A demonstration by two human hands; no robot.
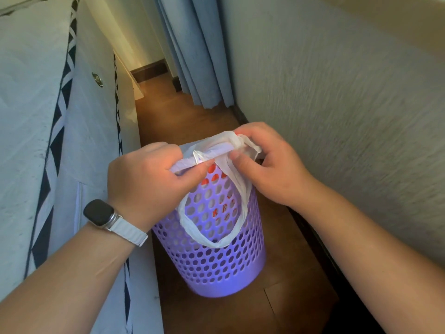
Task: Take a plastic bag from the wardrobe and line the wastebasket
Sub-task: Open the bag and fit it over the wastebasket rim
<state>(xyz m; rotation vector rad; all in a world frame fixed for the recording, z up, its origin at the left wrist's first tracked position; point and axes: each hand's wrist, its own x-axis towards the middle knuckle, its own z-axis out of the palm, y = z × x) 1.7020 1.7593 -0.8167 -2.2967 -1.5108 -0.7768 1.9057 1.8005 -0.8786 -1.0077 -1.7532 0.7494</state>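
A lilac wastebasket (216,266) with round holes stands on the wooden floor between a mattress and a wall. A white plastic bag (212,153) with red print sits inside it, its edge folded over the near rim. One bag handle loop (212,242) hangs down the outside front. My left hand (147,182), with a watch on the wrist, pinches the bag's edge at the rim's left. My right hand (267,165) grips the bag's edge at the rim's right. The far rim is hidden behind my hands.
A white mattress (48,145) with a black-and-white trim runs along the left, close to the basket. A textured wall (349,116) with a dark skirting board closes the right. Blue curtains (192,56) hang at the far end. The wooden floor strip (183,116) is narrow.
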